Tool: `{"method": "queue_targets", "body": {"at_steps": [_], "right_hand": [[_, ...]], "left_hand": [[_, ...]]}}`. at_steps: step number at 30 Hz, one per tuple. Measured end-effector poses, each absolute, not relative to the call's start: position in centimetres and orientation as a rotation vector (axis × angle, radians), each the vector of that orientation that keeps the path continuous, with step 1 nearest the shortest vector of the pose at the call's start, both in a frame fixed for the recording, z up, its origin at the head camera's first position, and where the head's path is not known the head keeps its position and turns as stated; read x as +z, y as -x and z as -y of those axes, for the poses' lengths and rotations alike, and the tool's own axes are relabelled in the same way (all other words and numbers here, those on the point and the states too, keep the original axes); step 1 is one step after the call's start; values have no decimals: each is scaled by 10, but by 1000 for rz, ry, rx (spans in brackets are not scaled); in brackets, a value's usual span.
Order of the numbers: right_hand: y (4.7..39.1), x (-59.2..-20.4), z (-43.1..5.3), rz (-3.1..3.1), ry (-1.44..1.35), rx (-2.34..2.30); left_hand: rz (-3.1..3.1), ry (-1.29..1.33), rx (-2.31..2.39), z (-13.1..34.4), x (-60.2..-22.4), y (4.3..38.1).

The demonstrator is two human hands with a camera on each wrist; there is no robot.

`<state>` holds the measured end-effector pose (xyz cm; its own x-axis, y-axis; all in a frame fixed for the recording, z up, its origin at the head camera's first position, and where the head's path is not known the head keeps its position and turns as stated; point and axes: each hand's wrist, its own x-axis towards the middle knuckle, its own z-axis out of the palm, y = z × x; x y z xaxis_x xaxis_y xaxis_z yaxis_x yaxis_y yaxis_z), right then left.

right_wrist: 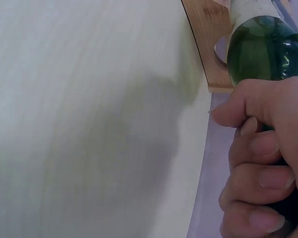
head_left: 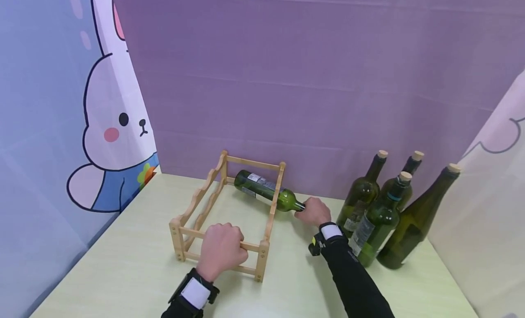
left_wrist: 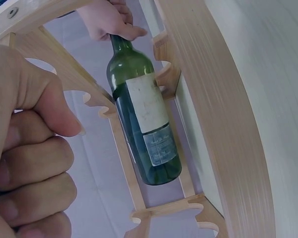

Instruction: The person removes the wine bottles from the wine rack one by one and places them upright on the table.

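Note:
A wooden wine rack with scalloped rails stands on the table. My left hand grips the top bar of its near end, fingers curled over the wood. Toward the far end, a green wine bottle lies across the rack, passing beneath the right upper rail, its neck pointing right. My right hand holds that bottle by the neck, which the fingers mostly cover. In the left wrist view, pale and dark labels show on the bottle, and its base lies inside the rack.
Several corked green bottles stand grouped on the right of the table, close to my right forearm. A purple cloth hangs behind the table, and a rabbit-print cloth hangs at the left.

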<state>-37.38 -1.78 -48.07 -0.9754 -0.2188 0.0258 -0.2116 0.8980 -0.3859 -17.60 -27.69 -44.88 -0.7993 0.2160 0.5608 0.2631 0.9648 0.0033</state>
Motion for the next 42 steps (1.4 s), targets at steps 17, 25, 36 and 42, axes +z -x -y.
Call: {"method": "queue_targets", "body": {"at_steps": [17, 25, 36, 42], "right_hand": [[356, -482, -4, -3062, 280, -603], [346, -484, -13, -3096, 258, -592], [329, -483, -28, -3110, 239, -632], [318, -481, -33, -3094, 234, -656]], "left_hand": [[2525, 334, -125, 277, -451, 177], [2525, 332, -142, 276, -449, 176], [2533, 332, -165, 276, -449, 177], [2543, 330, -165, 276, -449, 177]]}}
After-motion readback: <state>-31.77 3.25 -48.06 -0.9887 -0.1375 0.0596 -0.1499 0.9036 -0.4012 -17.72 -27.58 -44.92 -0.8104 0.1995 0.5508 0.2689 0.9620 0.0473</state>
